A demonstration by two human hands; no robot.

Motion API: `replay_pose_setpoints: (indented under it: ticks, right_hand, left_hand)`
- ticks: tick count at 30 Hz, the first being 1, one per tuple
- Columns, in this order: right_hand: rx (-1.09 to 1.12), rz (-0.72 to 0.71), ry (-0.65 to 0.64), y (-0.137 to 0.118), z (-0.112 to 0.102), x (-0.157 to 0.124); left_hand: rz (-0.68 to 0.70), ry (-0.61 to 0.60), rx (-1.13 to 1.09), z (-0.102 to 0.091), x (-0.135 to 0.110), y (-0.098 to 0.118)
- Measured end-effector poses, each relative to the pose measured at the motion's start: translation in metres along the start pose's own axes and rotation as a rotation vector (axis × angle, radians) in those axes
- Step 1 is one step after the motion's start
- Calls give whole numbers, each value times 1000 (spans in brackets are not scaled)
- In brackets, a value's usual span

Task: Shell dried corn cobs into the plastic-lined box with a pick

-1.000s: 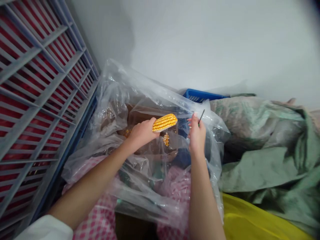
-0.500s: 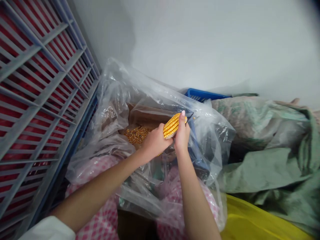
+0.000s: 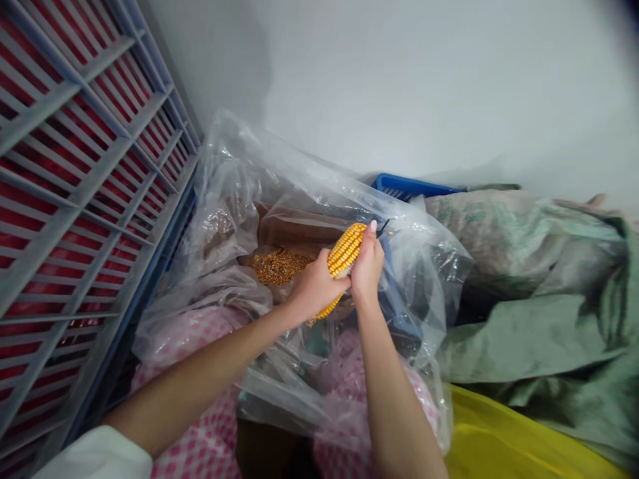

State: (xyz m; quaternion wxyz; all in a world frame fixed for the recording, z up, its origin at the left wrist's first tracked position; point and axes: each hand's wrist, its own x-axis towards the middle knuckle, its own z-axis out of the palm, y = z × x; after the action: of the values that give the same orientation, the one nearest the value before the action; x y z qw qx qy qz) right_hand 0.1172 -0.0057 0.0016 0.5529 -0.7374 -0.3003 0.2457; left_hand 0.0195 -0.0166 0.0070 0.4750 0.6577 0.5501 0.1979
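Observation:
A yellow corn cob slants between my hands, above a clear plastic bag spread open. My left hand is closed around the cob's middle, and the cob's lower end shows beneath it. My right hand is closed against the cob's right side, thumb pointing up. From behind that thumb sticks out a thin dark tool; the rest of it is hidden in my right hand. Loose corn kernels lie heaped in the bag, left of my hands.
A grey slatted crate with red behind it rises at left. Behind the bag is a blue basket by the wall. Worn greenish sacks and yellow plastic lie at right. Pink checked cloth covers my legs.
The cob tilts more steeply, and its lower end has come into view below my left hand. Both hands have shifted slightly right, still closed.

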Motion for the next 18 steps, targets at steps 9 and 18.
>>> replay_pose_setpoints:
  ticks: [9, 18]
  right_hand:
    - [-147, 17, -36, 11, -1, 0]
    - [-174, -1, -93, 16, -2, 1]
  left_hand:
    - [-53, 18, -181, 17, 3, -14]
    - [-77, -7, -293, 26, 2, -21]
